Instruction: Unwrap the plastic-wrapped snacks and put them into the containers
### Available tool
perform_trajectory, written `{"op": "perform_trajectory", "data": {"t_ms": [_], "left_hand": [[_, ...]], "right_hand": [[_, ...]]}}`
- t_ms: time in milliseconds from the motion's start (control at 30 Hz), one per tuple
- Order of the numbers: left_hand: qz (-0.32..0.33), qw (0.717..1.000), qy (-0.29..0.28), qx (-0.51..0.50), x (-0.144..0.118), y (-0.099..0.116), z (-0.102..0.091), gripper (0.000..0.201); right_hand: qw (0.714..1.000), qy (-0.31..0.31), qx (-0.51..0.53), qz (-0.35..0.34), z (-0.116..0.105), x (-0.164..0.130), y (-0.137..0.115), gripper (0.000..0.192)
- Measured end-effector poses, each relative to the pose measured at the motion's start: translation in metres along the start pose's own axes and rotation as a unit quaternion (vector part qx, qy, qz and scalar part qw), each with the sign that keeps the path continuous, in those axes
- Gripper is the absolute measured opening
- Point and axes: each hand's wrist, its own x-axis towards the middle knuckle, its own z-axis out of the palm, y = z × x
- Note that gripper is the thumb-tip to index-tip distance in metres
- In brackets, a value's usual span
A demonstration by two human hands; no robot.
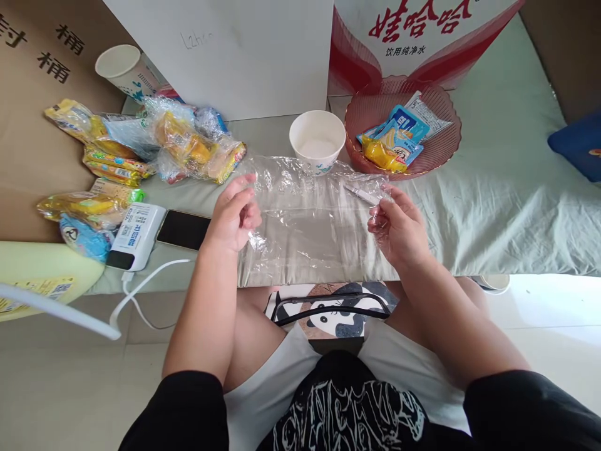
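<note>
A clear plastic bag is spread flat between my two hands at the front of the green cloth surface. At its left edge, my left hand has curled fingers closed on the film. My right hand pinches the opposite edge. A thin, pale, pointed strip lies along the right fingertips; whether it is inside the bag or held against it I cannot tell. Just beyond the bag's far edge stands a white paper cup.
A pink ribbed bowl holds several snack packets. Wrapped snacks are heaped at the left, near another paper cup. A white power bank with a cable and a phone lie left of my hand. Boxes stand behind.
</note>
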Motion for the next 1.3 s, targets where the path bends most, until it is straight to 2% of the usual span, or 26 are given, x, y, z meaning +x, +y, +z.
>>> {"op": "perform_trajectory", "data": {"t_ms": [100,167,267,400,467,600,700,767,800,867,933,967,1033,1100,1200,1300], "left_hand": [[0.155,0.985,0.012,-0.082,0.001,-0.003,0.000,0.072],[0.209,0.973,-0.006,-0.100,0.002,-0.006,0.000,0.075],[0.211,0.976,-0.016,-0.046,0.004,-0.011,0.000,0.059],[0.224,0.972,0.045,0.047,0.008,-0.017,-0.002,0.041],[0.235,0.966,0.076,0.081,0.008,-0.018,-0.003,0.039],[0.256,0.948,0.103,0.159,0.006,-0.017,-0.006,0.027],[0.283,0.925,0.127,0.217,0.006,-0.018,-0.009,0.019],[0.308,0.914,0.139,0.224,0.008,-0.019,-0.009,0.023],[0.318,0.914,0.136,0.213,0.008,-0.019,-0.008,0.027],[0.310,0.932,0.108,0.154,0.007,-0.018,-0.004,0.037],[0.247,0.963,0.073,0.076,0.003,-0.014,0.000,0.043],[0.200,0.977,0.059,0.044,0.001,-0.011,0.003,0.045],[0.094,0.995,0.033,0.009,-0.004,-0.004,0.006,0.045],[-0.007,1.000,-0.002,0.008,-0.008,0.002,0.010,0.040],[-0.121,0.991,-0.047,0.036,-0.010,0.005,0.018,0.030],[-0.144,0.981,-0.099,0.089,-0.010,0.002,0.029,0.022]], "right_hand": [[0.996,-0.001,-0.029,-0.081,-0.005,0.003,0.003,0.050],[0.992,-0.012,-0.038,-0.121,-0.009,0.003,0.001,0.040],[0.987,-0.036,-0.050,-0.151,-0.013,0.003,-0.005,0.034],[0.970,-0.022,-0.122,-0.210,-0.018,0.004,-0.012,0.040],[0.952,0.012,-0.191,-0.239,-0.021,0.007,-0.013,0.037],[0.900,0.086,-0.322,-0.281,-0.026,0.009,-0.016,0.013],[0.867,0.108,-0.346,-0.341,-0.026,0.007,-0.020,0.015],[0.868,0.086,-0.323,-0.367,-0.024,0.004,-0.023,0.021],[0.881,0.066,-0.299,-0.361,-0.023,0.002,-0.024,0.026],[0.925,0.016,-0.231,-0.301,-0.023,-0.003,-0.028,0.035],[0.969,-0.055,-0.139,-0.198,-0.027,-0.009,-0.033,0.040],[0.980,-0.111,-0.083,-0.143,-0.031,-0.011,-0.037,0.040],[0.972,-0.228,0.036,-0.048,-0.038,-0.012,-0.045,0.040],[0.950,-0.284,0.132,0.020,-0.040,-0.009,-0.049,0.036],[0.950,-0.254,0.158,0.091,-0.028,-0.001,-0.042,0.037],[0.941,-0.280,0.064,0.178,-0.003,-0.002,-0.022,0.054]]}}
